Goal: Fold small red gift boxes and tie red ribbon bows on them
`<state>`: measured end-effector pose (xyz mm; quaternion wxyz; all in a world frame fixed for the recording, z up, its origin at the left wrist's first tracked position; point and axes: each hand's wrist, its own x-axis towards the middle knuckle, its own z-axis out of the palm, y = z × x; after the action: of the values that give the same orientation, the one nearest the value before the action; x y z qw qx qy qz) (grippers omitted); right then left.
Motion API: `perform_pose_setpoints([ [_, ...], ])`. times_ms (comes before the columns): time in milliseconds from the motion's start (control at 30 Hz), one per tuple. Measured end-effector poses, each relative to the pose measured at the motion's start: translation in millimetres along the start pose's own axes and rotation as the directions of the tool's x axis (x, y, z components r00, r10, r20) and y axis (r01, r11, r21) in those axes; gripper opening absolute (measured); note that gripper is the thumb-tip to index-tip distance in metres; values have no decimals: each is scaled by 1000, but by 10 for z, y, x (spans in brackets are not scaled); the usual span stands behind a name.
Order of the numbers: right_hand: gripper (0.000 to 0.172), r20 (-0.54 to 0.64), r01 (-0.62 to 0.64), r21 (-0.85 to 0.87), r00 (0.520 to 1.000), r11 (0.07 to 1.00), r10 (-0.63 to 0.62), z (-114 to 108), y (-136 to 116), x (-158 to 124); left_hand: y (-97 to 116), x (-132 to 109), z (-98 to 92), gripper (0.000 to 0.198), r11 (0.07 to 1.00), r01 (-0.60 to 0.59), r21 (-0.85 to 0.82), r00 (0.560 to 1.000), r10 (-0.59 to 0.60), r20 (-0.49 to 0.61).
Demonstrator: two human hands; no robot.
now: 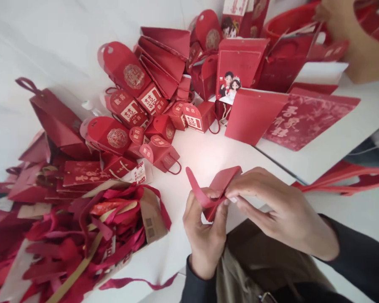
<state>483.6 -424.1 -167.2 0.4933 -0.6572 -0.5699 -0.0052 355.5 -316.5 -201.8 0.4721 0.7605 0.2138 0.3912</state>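
Close to the table's front edge, my left hand [205,229] is closed round the lower part of a small red box [222,181]. A red ribbon [196,189] rises from the box and curls to the upper left, passing over my left fingers. My right hand [274,206] meets the box from the right, its thumb and index finger pinched together at the box's edge beside the left thumb. What lies between those right fingertips is too small to make out.
Small red gift boxes [161,153] stand at centre left, with red bags [243,118] behind and to the right. A cardboard box [153,216] full of red ribbons is at lower left. A red stool [350,179] shows at right.
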Motion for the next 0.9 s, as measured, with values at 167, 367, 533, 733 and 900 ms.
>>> perform_pose_setpoints([
  [167,11,-22,-59,7,998,998,59,51,-32,33,17,2,6,9,998,41,52,999,-39,-38],
  [367,6,-39,-111,94,993,989,115,145,-25,19,-97,1,-86,12,988,-17,154,1000,21,-23],
  [533,5,-20,-172,81,984,982,174,158,-50,25,-167,18,-98,9,989,-26,144,1000,28,-11],
  [733,7,-8,-194,71,981,978,195,102,-49,-35,27,16,-58,15,997,40,72,998,-43,41],
  [900,10,-24,-115,83,993,990,118,70,-40,-103,6,50,-132,16,996,-21,90,1000,20,7],
])
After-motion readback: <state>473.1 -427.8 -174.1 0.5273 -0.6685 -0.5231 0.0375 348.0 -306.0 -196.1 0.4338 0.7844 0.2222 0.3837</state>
